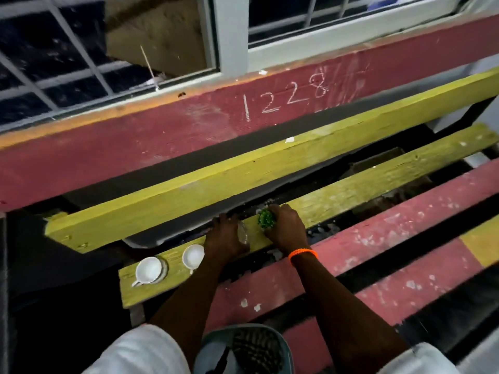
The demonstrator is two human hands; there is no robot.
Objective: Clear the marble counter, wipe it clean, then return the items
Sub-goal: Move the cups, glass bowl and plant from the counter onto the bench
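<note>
Our left hand [225,238] wrapped round a clear glass [243,233], right hand [283,228] clutching a green sprig [266,218] — two white cups [172,263] at nine o'clock.

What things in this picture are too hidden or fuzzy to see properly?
All in the head view:
- Clear glass: mostly covered by the left hand; whether anything is in it is unclear.
- Small green plant: its base and pot are wrapped by the right hand.
- Basket at the bottom: cut off by the frame edge, contents dark.
- Beyond the window: too dark and blurred.
</note>
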